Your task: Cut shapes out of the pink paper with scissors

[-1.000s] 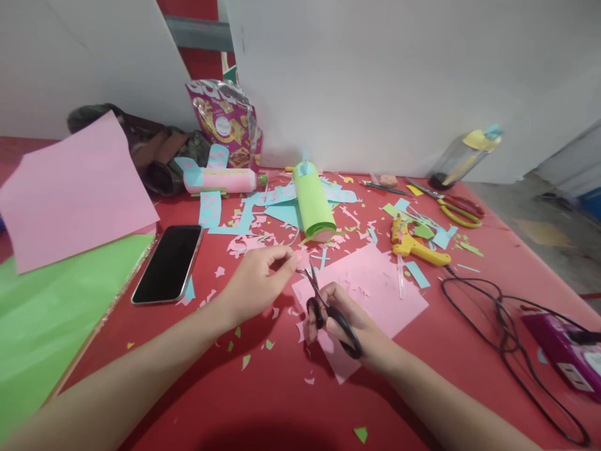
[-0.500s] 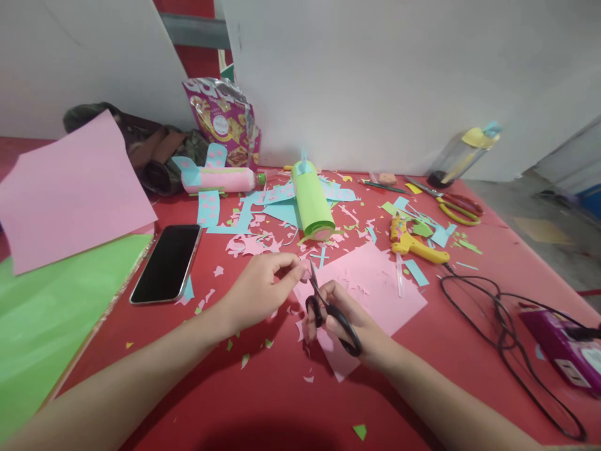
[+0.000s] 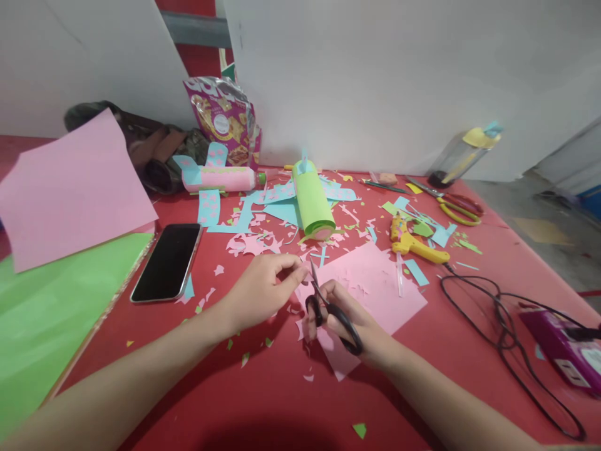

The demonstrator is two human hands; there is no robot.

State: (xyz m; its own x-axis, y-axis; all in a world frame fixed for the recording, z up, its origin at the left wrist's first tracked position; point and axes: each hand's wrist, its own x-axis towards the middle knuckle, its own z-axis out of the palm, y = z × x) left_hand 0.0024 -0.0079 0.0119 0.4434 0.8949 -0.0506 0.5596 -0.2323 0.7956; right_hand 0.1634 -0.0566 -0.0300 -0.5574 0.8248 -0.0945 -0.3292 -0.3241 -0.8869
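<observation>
Left hand (image 3: 263, 288) had thumb and finger pinched on a small pink paper piece (image 3: 307, 266), mostly hidden by the fingertips, just above the near-left part of the pink sheet (image 3: 375, 282). Right hand (image 3: 359, 322) was wrapped round the black-handled scissors (image 3: 346, 327), fingers in the loops, blades pointing away from the body and right beside the left fingertips. Blade gap too small to read.

Main risk, in my judgement: a nicked fingertip, since there was very little paper between pinch and blades. Second: piece slipping or tearing, because the grip was on a tiny bit. If dropped, it would likely get lost among the pink scraps (image 3: 253, 244) on the red table (image 3: 263, 388). A low blade could also have caught the sheet's edge.

Off to the right, the yellow glue gun (image 3: 417, 247) lay on its side, cord (image 3: 502, 338) looped loosely toward the purple power strip (image 3: 558, 351). Couldn't tell if hot; a right-arm snag could drag it.
</observation>
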